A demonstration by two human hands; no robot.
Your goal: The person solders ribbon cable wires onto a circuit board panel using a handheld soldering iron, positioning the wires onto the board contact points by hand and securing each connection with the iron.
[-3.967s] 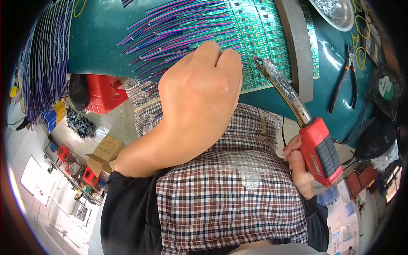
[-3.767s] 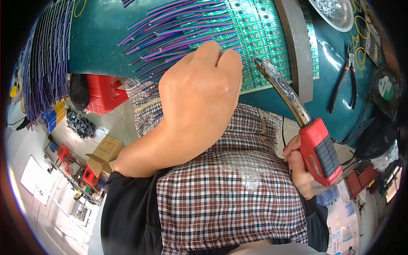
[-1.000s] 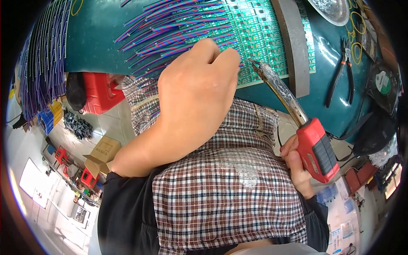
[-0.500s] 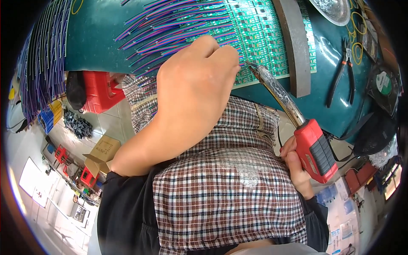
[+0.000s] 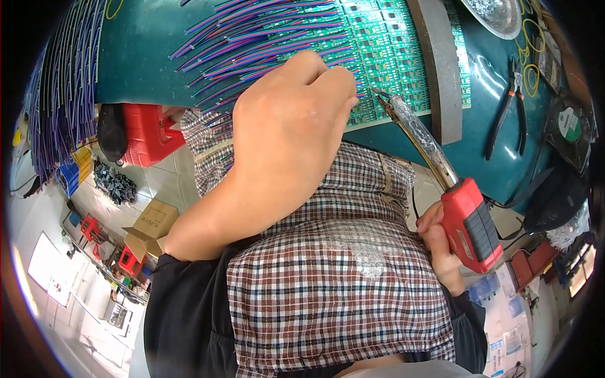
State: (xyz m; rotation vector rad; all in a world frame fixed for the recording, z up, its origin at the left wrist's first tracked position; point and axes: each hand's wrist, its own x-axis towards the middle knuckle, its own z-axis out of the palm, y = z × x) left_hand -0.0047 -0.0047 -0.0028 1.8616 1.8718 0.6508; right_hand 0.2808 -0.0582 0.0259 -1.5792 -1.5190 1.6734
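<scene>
My left hand [image 5: 287, 123] is closed over the near edge of the green circuit board panel [image 5: 384, 60]. Its fingertips point down and are mostly hidden, so what they pinch does not show. Thin multicoloured wires [image 5: 252, 41] fan out leftward from the panel, and some pass beneath this hand. In my right hand [image 5: 439, 242], fingers wrap the handle of a red and black soldering iron [image 5: 469, 223]. The iron's metal shaft slants up and left, and its dark tip is over the panel, a little right of my left fingertips.
A grey metal bar [image 5: 438, 75] lies across the panel. Further right are black-and-orange pliers [image 5: 510, 110], a metal bowl [image 5: 495, 14], yellow rings [image 5: 531, 79] and a small fan [image 5: 570, 126]. Purple-blue wire bundles [image 5: 66, 88] hang off the table's left side, near a red plastic stool [image 5: 148, 135].
The soldering iron has shifted slightly to the right, its tip now farther from my left fingertips. My left hand has stayed nearly still.
</scene>
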